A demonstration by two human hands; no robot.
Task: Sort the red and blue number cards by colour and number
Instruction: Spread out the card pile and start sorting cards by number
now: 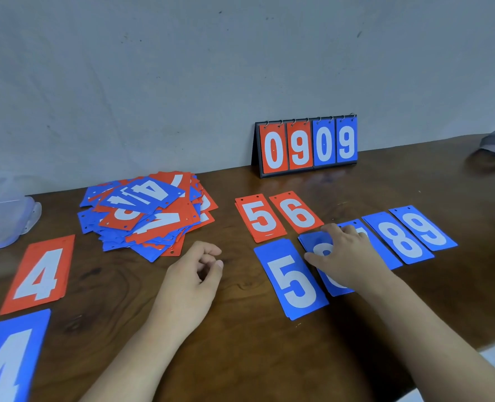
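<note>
Left hand [194, 274] is seen low in the middle of the head view, resting on the wooden table [240, 358] with its fingers loosely curled and nothing held. Right hand [345, 256] is laid flat, fingers spread, on a blue card [313, 240] whose digit is partly hidden.

Just left of that card a blue 5 [291, 280] is placed. To its right are a largely covered blue card [387, 258], a blue 8 [400, 242] and a blue 9 [423, 227]. Behind this row a red 5 [260, 217] and a red 6 [297, 211] are set side by side. The unsorted mixed pile [147, 216] is heaped left of centre. At lower left a red 4 [38, 274] lies above a blue 4 [8, 358]. A flip scoreboard [307, 145] — showing 0909 — stands against the wall, and a clear plastic container [5, 219] is seen at the left edge.
</note>
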